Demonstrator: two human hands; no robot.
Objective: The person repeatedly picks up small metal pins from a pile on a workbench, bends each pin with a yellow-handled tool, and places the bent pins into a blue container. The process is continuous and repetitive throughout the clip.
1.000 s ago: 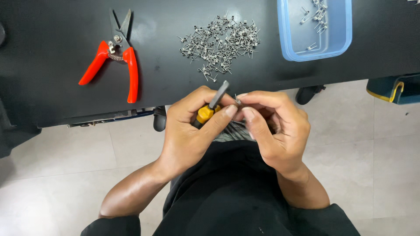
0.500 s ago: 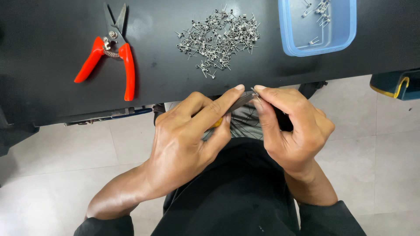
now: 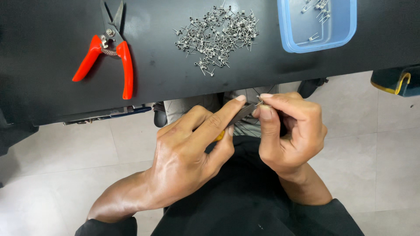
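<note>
My left hand (image 3: 192, 148) grips a small tool (image 3: 239, 116) with a yellow handle and a dark metal tip, my forefinger laid along it. My right hand (image 3: 291, 131) pinches a tiny wire spring (image 3: 260, 103) between thumb and forefinger, right at the tool's tip. Both hands hover over my lap, just below the near edge of the black table (image 3: 52, 39). The tool's handle is mostly hidden inside my left palm.
A pile of several small metal springs (image 3: 216, 37) lies on the table above my hands. Red-handled cutters (image 3: 109, 59) rest at the left. A blue plastic tray (image 3: 317, 43) with a few springs sits at the right. Grey floor tiles show below.
My left hand has rolled over the tool, covering its yellow handle. The right hand has shifted slightly right, with the spring now pinched at the tool's tip.
</note>
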